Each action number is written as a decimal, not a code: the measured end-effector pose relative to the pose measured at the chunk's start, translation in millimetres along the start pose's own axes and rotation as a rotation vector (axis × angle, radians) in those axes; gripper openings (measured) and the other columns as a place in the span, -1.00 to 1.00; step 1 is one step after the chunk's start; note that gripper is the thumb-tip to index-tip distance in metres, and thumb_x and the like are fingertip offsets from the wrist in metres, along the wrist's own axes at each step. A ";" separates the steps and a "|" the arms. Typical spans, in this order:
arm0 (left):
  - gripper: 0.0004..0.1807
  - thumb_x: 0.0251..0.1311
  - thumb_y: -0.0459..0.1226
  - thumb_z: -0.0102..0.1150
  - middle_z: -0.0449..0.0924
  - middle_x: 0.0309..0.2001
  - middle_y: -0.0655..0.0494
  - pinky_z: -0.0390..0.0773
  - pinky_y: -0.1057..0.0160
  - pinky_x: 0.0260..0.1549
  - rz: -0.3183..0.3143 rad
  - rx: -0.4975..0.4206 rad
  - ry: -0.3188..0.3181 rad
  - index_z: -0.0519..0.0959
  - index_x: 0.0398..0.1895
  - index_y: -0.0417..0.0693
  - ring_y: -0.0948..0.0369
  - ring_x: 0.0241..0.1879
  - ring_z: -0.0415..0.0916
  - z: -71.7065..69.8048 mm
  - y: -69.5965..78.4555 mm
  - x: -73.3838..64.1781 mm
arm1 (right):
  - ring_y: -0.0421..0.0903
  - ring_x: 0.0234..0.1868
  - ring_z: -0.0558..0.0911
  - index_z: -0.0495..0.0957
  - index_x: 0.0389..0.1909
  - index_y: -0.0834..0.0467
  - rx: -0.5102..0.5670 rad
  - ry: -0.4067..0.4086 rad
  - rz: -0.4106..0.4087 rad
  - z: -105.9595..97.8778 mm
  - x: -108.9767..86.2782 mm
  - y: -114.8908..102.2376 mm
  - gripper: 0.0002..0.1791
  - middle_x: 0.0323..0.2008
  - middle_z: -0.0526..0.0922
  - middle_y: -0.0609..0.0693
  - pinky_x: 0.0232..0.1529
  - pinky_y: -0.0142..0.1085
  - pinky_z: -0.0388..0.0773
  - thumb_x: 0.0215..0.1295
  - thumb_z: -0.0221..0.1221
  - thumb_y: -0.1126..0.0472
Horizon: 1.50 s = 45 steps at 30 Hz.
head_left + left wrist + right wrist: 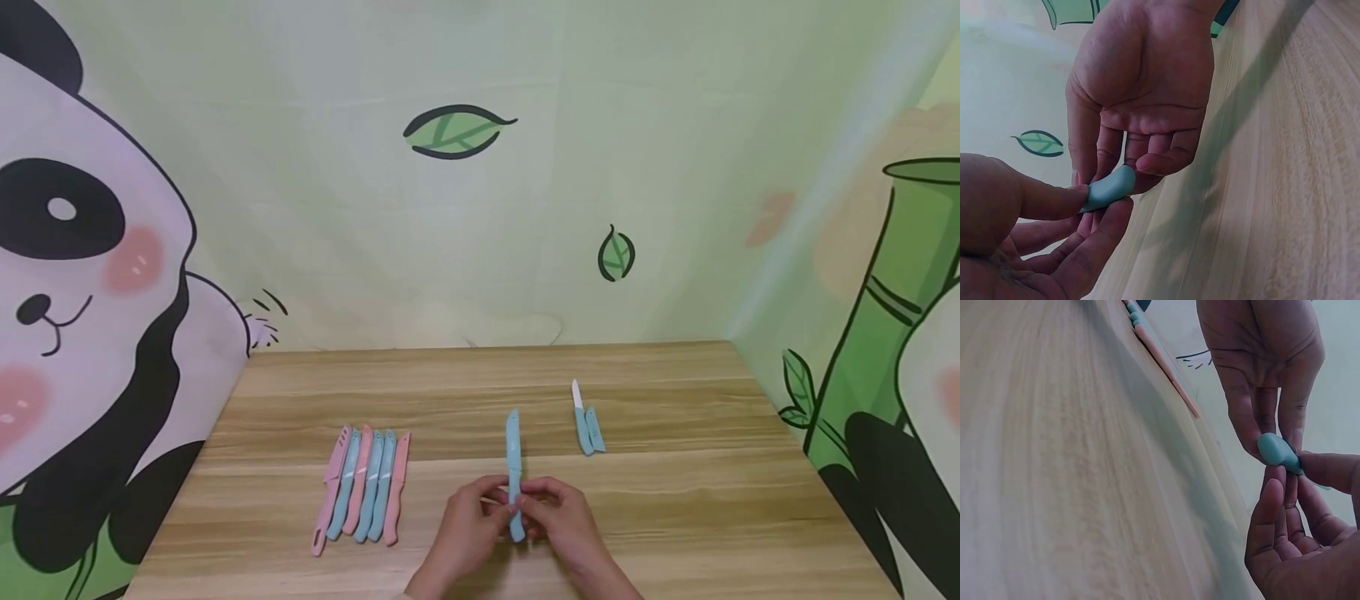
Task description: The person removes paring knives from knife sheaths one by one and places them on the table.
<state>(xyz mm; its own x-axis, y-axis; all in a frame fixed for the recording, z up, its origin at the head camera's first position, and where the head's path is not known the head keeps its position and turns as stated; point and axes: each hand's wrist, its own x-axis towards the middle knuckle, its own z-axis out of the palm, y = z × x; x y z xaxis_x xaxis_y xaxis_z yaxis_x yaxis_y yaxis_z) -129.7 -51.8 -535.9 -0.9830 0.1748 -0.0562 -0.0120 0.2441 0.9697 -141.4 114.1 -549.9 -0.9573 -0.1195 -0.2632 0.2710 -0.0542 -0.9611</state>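
Note:
A light-blue knife (pixel 513 446) with its blade covered by a blue sheath is held upright in the head view, tip away from me. My left hand (pixel 471 523) pinches its handle from the left side, thumb on top. From the right, my right hand (pixel 564 521) pinches the same handle with thumb and fingers. In the left wrist view the rounded handle end (pixel 1111 189) pokes out between both hands' fingertips. The right wrist view shows that handle end (pixel 1275 450) above the table, with fingers around it from both sides.
Left of the hands lie several pink and blue sheathed knives (pixel 367 483) in a row. Farther back on the right is a small knife (pixel 582 425) with a bare white blade, beside its blue sheath (pixel 596 430). The wooden table (pixel 675 500) meets a printed backdrop (pixel 337 208).

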 end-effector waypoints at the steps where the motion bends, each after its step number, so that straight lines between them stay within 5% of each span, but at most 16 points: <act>1: -0.61 0.29 -0.46 0.29 0.64 -0.18 -0.09 0.76 0.29 -0.38 0.001 -0.007 -0.003 0.60 0.19 -0.29 0.17 -0.25 0.66 0.8 -0.1 0.3 | -0.19 -0.42 0.63 0.58 0.03 0.45 -0.003 0.001 -0.002 -0.8 -0.1 0.2 -0.61 -0.39 0.72 -0.07 -0.42 -0.39 0.61 0.27 0.36 0.31; 45: -0.61 0.29 -0.47 0.28 0.63 -0.20 -0.04 0.73 0.34 -0.37 -0.008 -0.017 -0.029 0.60 0.18 -0.28 0.23 -0.28 0.65 10.9 -1.3 1.5 | -0.16 -0.39 0.65 0.60 0.01 0.45 -0.055 0.035 -0.003 -8.4 -5.8 -0.1 -0.65 -0.35 0.73 -0.03 -0.41 -0.35 0.64 0.29 0.35 0.31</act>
<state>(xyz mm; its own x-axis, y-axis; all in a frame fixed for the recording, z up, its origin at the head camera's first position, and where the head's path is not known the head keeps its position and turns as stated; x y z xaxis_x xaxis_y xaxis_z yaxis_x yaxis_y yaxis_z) -129.2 -41.5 -539.9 -0.9771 0.2009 -0.0703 -0.0229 0.2291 0.9731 -136.7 123.1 -549.0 -0.9613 -0.0850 -0.2619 0.2628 0.0005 -0.9648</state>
